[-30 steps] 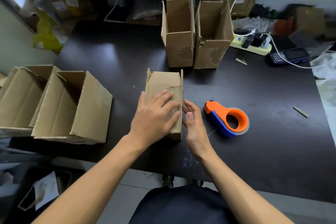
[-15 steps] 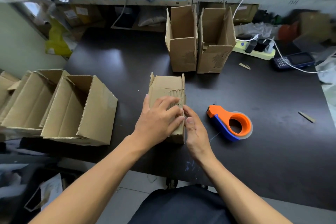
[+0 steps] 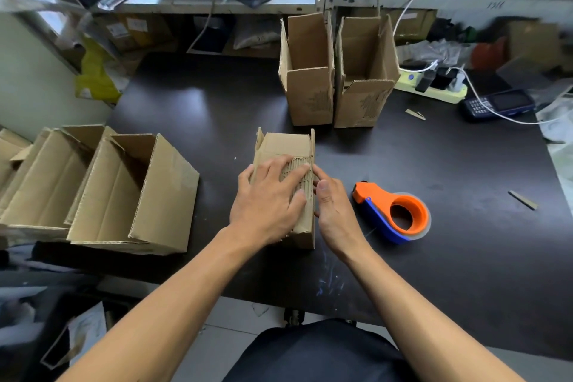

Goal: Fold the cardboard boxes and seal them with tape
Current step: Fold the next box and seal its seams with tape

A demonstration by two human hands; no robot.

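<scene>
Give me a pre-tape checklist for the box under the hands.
1. Flaps held down: ok, left hand presses flat on the box.
2. Right flap closed: cannot tell, right hand at the box's right edge hides the seam.
3. Tape dispenser close by: ok, lies on the table just right of the right hand.
4. A hand free for tape: not ok, both on the box.
5. Tape on seam: cannot tell.

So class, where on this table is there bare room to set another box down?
Bare patches: between the side-lying boxes and the upright boxes; right of the tape dispenser, save a cardboard sliver. Crowded: around both hands and the back-right power strip.
</scene>
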